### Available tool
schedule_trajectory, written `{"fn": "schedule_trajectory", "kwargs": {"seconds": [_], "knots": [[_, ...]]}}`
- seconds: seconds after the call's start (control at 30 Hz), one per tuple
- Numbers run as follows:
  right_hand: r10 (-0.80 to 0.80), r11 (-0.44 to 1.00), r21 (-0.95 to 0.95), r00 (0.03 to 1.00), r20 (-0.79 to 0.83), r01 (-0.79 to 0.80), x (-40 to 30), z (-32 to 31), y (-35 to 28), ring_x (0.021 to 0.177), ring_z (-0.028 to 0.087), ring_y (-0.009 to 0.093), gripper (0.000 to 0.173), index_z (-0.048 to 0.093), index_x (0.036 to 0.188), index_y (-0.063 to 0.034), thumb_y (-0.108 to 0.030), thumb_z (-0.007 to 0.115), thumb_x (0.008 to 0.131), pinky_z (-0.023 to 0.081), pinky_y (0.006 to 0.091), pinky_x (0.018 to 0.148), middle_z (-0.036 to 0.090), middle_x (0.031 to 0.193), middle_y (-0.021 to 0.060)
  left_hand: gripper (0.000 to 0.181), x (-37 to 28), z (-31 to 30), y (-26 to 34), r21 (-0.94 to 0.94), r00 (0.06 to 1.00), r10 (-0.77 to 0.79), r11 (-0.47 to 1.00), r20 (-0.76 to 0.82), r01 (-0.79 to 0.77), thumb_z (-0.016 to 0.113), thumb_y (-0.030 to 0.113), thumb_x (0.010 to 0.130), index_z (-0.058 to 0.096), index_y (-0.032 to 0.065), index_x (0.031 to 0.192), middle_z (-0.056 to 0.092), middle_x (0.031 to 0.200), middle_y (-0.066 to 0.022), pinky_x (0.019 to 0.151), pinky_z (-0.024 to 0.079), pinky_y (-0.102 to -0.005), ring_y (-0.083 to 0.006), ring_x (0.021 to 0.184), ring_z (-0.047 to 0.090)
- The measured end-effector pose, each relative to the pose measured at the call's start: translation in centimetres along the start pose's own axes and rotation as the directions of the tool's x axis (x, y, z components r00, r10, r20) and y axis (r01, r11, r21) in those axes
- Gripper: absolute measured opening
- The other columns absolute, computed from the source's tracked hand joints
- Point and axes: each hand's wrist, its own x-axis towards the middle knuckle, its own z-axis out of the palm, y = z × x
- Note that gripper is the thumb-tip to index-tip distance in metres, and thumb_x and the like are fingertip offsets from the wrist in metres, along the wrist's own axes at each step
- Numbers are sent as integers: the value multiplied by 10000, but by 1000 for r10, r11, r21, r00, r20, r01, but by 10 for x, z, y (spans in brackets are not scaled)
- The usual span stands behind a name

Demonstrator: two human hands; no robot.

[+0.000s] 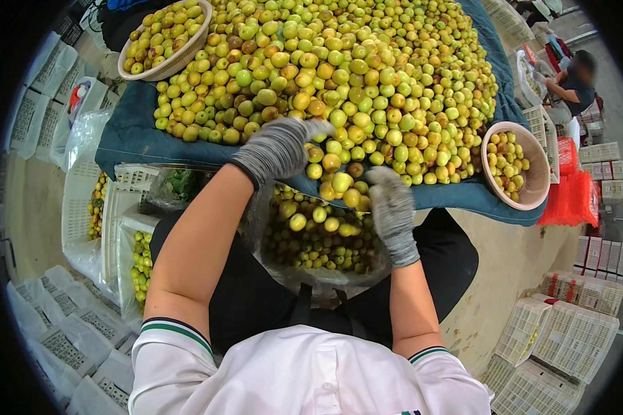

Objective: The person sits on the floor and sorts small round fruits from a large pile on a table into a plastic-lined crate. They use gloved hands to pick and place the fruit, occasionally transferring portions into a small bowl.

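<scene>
A large heap of yellow-green jujube-like fruits (363,78) covers a table draped with dark blue cloth (150,140). My left hand (280,148), in a grey striped knit glove, rests at the heap's near edge, its fingertips blurred and pointing right over the fruits. My right hand (392,210), gloved alike, is at the cloth's front edge with its fingers beside several fruits. Between the hands, fruits spill over the edge above a plastic-lined container of fruits (322,254) between my knees. Whether either hand grips a fruit is unclear.
One round basket of fruits (206,36) stands at the back left; a pink basket (539,179) stands at the right corner. White crates (83,207) with plastic liners are at left. Red crates (568,199) and stacked pale crates (576,332) lie right. Another person (576,93) sits far right.
</scene>
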Motion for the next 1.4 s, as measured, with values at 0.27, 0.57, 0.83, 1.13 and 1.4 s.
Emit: {"fn": "schedule_trajectory", "kwargs": {"seconds": [0.27, 0.57, 0.83, 1.13, 1.4], "knots": [[128, 930, -313, 968, -214, -192, 16, -2, 50, 1156, 545, 338, 310, 624, 1198, -29, -160, 550, 927, 413, 426, 1023, 589, 1214, 188, 652, 3, 5, 3, 120, 984, -153, 983, 90, 142, 592, 21, 807, 452, 160, 1429, 544, 1342, -182, 1022, 462, -413, -325, 1216, 549], [216, 976, -21, 976, -16, -217, 35, -14, 50, 1036, 589, 276, 255, 670, 1111, -30, -167, 578, 917, 457, 353, 946, 615, 1097, 145, 606, 15, 32, -1, -139, 994, 108, 985, 13, -105, 535, 35, 820, 464, 101, 1418, 556, 1343, -184, 1026, 452, -383, -316, 1199, 565], [373, 606, -794, 898, 232, -46, 61, 8, -11, 1137, 543, 295, 436, 698, 1105, -111, -447, 698, 828, 411, 492, 945, 563, 1235, 126, 380, 10, 5, 0, -175, 1000, 11, 985, 12, -9, 555, 67, 878, 614, 69, 1254, 657, 1175, -168, 942, 506, -384, -295, 1059, 639], [180, 713, -699, 951, 250, 49, 53, 4, -15, 1101, 564, 273, 418, 673, 1046, -72, -356, 772, 755, 448, 425, 927, 597, 1185, 103, 242, -11, 6, -16, -417, 956, 91, 885, -278, -206, 625, 150, 908, 668, 51, 1124, 686, 998, -93, 874, 514, -325, -185, 933, 649], [133, 741, 615, 957, 257, -269, 18, 21, -41, 984, 617, 124, 423, 527, 1232, -39, 23, 681, 843, 512, 264, 871, 615, 1114, 52, 330, -56, 14, 11, -597, 966, 237, 763, -103, -250, 670, 290, 909, 671, 32, 1115, 678, 866, -67, 745, 515, -286, -130, 800, 631]]}}
